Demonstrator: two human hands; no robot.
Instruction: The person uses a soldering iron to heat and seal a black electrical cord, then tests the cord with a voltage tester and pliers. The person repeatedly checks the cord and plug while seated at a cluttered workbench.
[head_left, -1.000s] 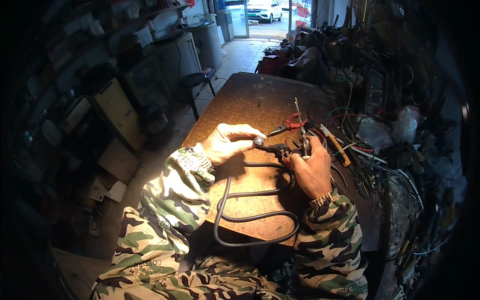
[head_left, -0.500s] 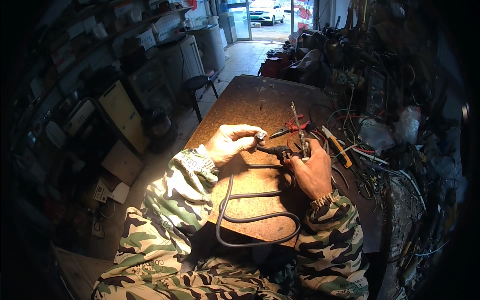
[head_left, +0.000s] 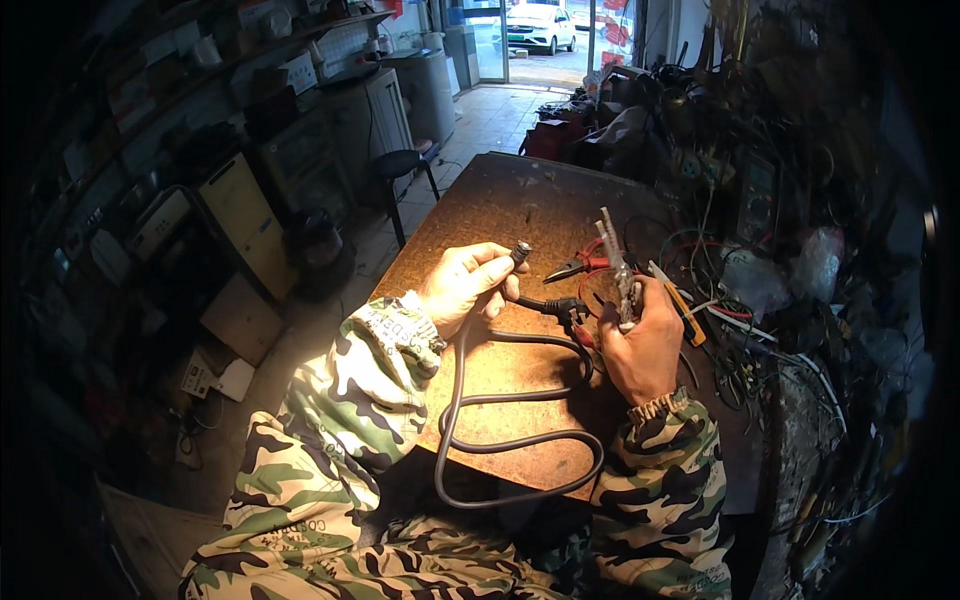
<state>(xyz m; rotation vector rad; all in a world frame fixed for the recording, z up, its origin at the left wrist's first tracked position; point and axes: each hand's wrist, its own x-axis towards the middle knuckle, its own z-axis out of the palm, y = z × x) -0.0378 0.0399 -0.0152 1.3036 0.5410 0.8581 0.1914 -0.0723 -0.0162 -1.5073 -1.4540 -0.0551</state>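
Observation:
My left hand point(head_left: 465, 285) pinches the end of a black power cable point(head_left: 520, 253) between thumb and fingers, its tip pointing up. The cable point(head_left: 520, 437) loops across the wooden table toward me. At its other end a black plug with metal prongs point(head_left: 568, 309) lies between my hands. My right hand point(head_left: 645, 340) is closed around a long, worn, greyish tool point(head_left: 622, 270) with two narrow arms pointing up; its exact kind is unclear. Just beyond, red-handled pliers point(head_left: 568, 270) rest on the table. A yellow utility knife point(head_left: 688, 318) lies to the right of my right hand.
Tangled wires point(head_left: 735, 375) and a clear plastic bag point(head_left: 822, 255) crowd the table's right side, near a multimeter point(head_left: 758, 195). A black stool point(head_left: 398, 165) stands beyond the table's left edge point(head_left: 425, 220). Cabinets line the left wall; a glass door is at the back.
My right hand has moved a little right with the tool, away from the plug. My left hand has turned the cable end, so its dark side now shows instead of a pale face.

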